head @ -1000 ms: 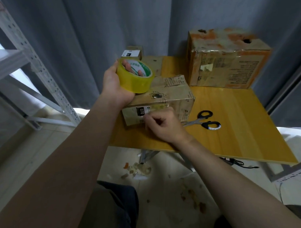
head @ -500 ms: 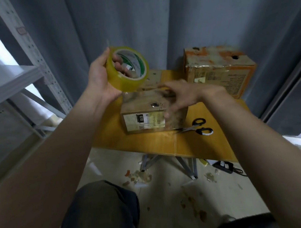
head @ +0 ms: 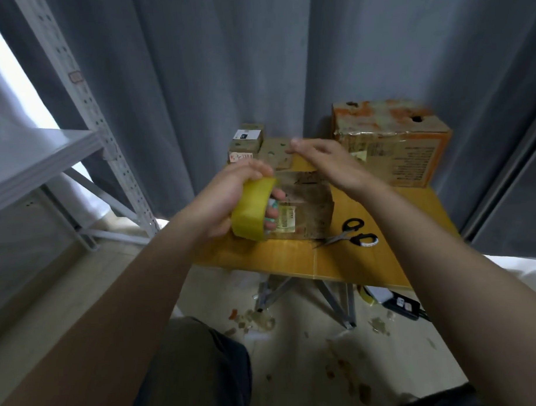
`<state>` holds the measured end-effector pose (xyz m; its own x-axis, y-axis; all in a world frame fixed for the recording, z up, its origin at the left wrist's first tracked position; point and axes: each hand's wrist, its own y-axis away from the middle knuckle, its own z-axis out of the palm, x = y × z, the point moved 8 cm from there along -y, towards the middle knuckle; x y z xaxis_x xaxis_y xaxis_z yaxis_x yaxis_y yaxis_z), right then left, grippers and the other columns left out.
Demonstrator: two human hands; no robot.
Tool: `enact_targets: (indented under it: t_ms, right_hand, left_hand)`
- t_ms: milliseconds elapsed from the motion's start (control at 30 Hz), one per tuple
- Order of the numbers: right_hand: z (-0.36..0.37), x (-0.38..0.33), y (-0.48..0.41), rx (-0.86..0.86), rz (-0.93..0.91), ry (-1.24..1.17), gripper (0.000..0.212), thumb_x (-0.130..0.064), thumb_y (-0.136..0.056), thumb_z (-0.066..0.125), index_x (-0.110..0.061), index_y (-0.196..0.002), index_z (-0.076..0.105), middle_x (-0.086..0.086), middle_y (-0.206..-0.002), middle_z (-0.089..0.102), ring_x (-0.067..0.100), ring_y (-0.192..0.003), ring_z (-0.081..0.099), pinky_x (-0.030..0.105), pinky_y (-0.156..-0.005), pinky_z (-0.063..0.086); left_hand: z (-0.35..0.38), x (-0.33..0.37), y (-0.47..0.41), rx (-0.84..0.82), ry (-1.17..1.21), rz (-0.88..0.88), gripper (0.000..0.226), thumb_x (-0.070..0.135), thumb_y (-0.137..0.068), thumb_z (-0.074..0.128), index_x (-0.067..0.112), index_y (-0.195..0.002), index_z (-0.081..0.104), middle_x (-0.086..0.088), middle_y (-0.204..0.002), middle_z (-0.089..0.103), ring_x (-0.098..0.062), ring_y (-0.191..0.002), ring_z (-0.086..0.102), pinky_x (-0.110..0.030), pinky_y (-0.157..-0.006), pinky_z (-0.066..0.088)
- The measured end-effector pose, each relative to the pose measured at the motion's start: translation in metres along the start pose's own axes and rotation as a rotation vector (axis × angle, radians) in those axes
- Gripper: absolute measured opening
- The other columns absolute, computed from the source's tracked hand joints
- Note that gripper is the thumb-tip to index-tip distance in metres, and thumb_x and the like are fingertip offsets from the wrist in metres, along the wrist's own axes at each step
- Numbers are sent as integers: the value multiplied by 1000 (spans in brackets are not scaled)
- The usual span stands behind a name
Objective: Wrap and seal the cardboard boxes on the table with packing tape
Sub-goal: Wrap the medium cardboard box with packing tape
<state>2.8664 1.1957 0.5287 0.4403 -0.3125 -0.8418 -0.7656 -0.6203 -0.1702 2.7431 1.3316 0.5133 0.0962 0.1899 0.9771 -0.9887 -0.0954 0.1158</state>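
My left hand [head: 227, 198] grips a yellow roll of packing tape [head: 253, 209], fingers through its core, held against the left front of a small worn cardboard box [head: 306, 207]. That box stands on the yellow wooden table [head: 293, 259] near its front edge. My right hand [head: 323, 161] hovers flat over the top of this box, fingers stretched out to the left, holding nothing that I can see. A large orange-stained cardboard box [head: 392, 140] stands at the back right. Two small boxes [head: 248, 141] sit stacked at the back left beside a flat cardboard piece [head: 275, 151].
Black-handled scissors [head: 351, 235] lie on the table right of the small box. A grey metal shelf rack [head: 85, 130] stands at the left. Grey curtains hang behind. Tape scraps [head: 255, 318] and a black adapter [head: 404, 307] lie on the floor under the table's metal legs.
My left hand brought the tape roll down from above the box to its left front side. My right hand rose from the box's front to hover over its top.
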Motion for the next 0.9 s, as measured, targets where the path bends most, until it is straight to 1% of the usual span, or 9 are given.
enact_targets:
  t_ms: [67,133,200,267,433,567,700,833,900]
  right_hand:
    - [6,-24,11,-82,-55,-116,37,-60,-95,61,-33,-112,79,-19,-115,75,-4,-109,67,29,-98,52]
    - [14,-41,20,-128,-126,-11,19,-39,-94,76,-24,-102,83,-8,-103,80,3,-97,72,26,-87,57]
    - [13,-47,25,-106,-115,48,15,-22,-90,81,-9,-97,83,6,-90,81,18,-86,76,38,-83,63]
    - [12,-47,29,-95,-75,77,13,-16,-88,82,-4,-93,83,11,-84,80,32,-84,77,49,-84,63]
    - [10,-49,33,-78,-22,239,7,-16,-90,82,-15,-83,82,-6,-68,76,16,-69,77,46,-78,64]
    - [-2,-54,26,-58,40,230,11,-19,-90,82,-8,-88,81,-6,-71,77,17,-71,78,40,-70,66]
    - [-6,-61,13,-49,47,199,10,-14,-91,80,-4,-89,78,4,-81,79,20,-72,78,35,-65,66]
    - [-31,-62,-21,112,48,238,12,-20,-96,75,-9,-92,75,4,-86,78,14,-72,77,33,-65,66]
    - [-38,-59,-42,160,46,296,13,-24,-96,76,-11,-93,76,1,-86,78,13,-71,77,34,-66,66]
  left_hand:
    - [10,-12,3,1,-65,-19,18,13,-108,38,11,-112,56,-22,-79,70,-32,-55,64,-42,-54,56]
    - [19,-21,5,-6,-76,-45,17,16,-109,39,14,-117,54,-21,-80,70,-33,-56,64,-42,-56,55]
    - [25,-27,6,-9,-80,-60,15,18,-110,41,17,-119,54,-19,-80,71,-32,-56,65,-41,-55,55]
    - [30,-30,8,1,-87,-65,11,19,-110,46,15,-117,54,-18,-79,73,-32,-55,65,-40,-53,55]
    - [41,-37,16,42,-71,-63,14,24,-111,44,16,-115,55,-16,-82,76,-27,-54,66,-36,-51,55]
    - [37,-42,21,105,-78,-27,20,27,-111,44,16,-127,50,-16,-80,75,-24,-54,66,-35,-52,54]
    - [30,-61,36,120,-49,-134,26,29,-112,45,10,-126,54,-14,-68,69,-23,-52,64,-34,-50,55]
    - [26,-90,57,47,-161,-299,33,34,-111,44,4,-114,58,-16,-74,69,-24,-56,65,-34,-53,56]
    - [26,-104,62,77,-122,-389,35,34,-112,42,3,-114,59,-16,-71,69,-24,-53,64,-33,-51,56]
